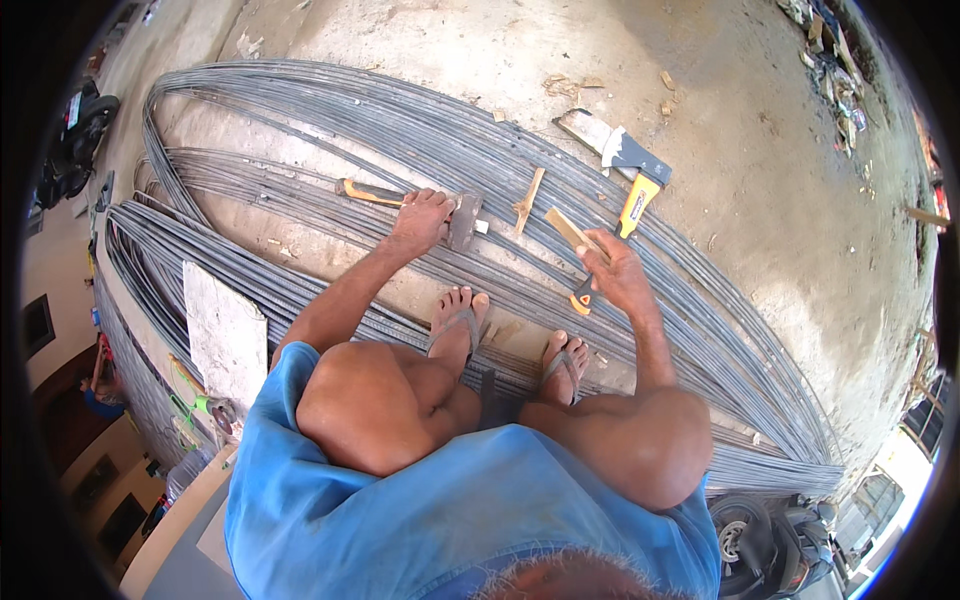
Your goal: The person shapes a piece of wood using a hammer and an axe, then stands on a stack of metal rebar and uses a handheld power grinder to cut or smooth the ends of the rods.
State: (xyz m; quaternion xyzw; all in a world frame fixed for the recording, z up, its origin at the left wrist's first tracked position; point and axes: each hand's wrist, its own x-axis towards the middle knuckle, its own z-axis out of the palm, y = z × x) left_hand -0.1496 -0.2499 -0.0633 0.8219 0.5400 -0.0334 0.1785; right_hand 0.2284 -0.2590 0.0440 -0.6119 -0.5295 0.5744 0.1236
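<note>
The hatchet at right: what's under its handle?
Grey steel rods show on both sides of the hatchet handle, apparently passing beneath it. The right hand covers the handle's middle; whatever lies directly under handle and hand is hidden.

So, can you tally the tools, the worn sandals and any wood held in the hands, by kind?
Grey-headed hammer with yellow-and-black handle: 1
Hatchet with yellow-and-black handle: 1
Grey-brown thong sandals: 2
Flat pale wooden piece in the right hand: 1
Total: 5
</note>
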